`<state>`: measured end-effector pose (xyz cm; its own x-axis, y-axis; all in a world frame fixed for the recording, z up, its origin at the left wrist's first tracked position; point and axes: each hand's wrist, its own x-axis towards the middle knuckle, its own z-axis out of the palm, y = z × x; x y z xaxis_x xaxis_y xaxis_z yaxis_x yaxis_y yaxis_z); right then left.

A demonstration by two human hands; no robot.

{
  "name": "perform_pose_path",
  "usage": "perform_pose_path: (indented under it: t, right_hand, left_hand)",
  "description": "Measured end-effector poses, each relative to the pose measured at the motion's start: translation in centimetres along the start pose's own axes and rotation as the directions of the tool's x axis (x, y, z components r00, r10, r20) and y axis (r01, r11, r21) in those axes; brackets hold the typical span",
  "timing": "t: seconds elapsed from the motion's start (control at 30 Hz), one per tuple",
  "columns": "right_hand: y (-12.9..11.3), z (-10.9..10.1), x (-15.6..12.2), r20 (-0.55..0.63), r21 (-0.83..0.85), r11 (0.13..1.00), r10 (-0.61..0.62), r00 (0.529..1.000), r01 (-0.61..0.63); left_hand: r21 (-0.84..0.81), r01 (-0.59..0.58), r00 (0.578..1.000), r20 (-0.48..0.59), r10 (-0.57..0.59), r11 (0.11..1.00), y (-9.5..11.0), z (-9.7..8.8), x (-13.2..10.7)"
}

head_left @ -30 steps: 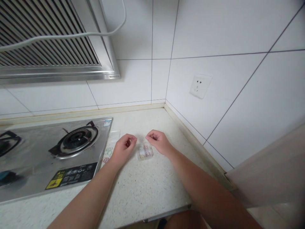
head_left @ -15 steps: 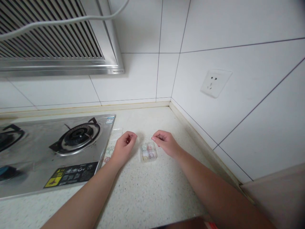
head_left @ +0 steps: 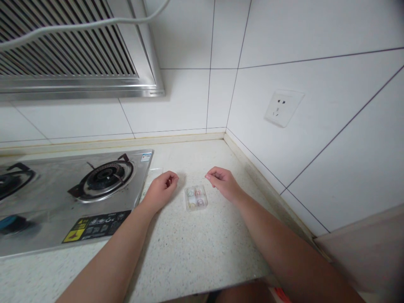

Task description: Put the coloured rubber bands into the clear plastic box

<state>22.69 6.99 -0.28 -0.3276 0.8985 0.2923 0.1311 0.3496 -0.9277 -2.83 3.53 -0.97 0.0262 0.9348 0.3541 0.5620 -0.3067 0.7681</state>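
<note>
A small clear divided box (head_left: 196,201) sits on the counter between my hands. Its compartments hold thin coloured rings: green, red (head_left: 198,192), yellow and purple. My left hand (head_left: 162,188) is just left of the box, fingers curled together; whether anything is inside them is hidden. To the right and slightly beyond the box, my right hand (head_left: 224,182) is raised with thumb and fingertips pinched. Anything in that pinch is too small to name. Neither hand touches the box. A clear flat plastic piece (head_left: 155,171) lies behind my left hand, partly covered.
A steel gas stove (head_left: 47,176) with black burners fills the left side of the speckled counter (head_left: 195,252). Above it hangs a range hood (head_left: 154,80) with a white cable (head_left: 94,27) across it. White tiled walls meet behind; a socket (head_left: 284,108) is on the right one.
My hands have drawn a little further apart, the left going left and the right going right. Loose green and red rings beside the stove are now mostly hidden by my left hand and forearm.
</note>
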Motion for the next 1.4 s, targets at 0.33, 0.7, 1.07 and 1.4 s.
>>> perform_pose_path:
  t: [0.33,0.7,1.07,1.4]
  right_hand:
    - [-0.4,0.5,-0.5,0.023,0.026,1.000,-0.016,1.000,0.016]
    - [-0.4,2.2,-0.9,0.172,0.042,0.999,-0.010,0.985,0.003]
    - [-0.3,2.1,-1.1,0.193,0.060,0.998,0.005,0.981,-0.017]
    - [-0.7,2.3,-1.2,0.188,0.023,0.999,0.025,0.982,-0.030]
  left_hand:
    - [0.015,-0.047,0.998,-0.041,0.048,0.999,1.6,0.3,-0.7]
    - [-0.036,-0.123,0.985,0.114,0.126,0.992,3.9,2.3,-2.3]
    - [-0.135,-0.028,0.998,0.052,0.035,0.990,3.5,2.5,-2.1]
    - [-0.184,0.013,0.997,0.081,0.002,0.983,3.4,2.7,-2.2]
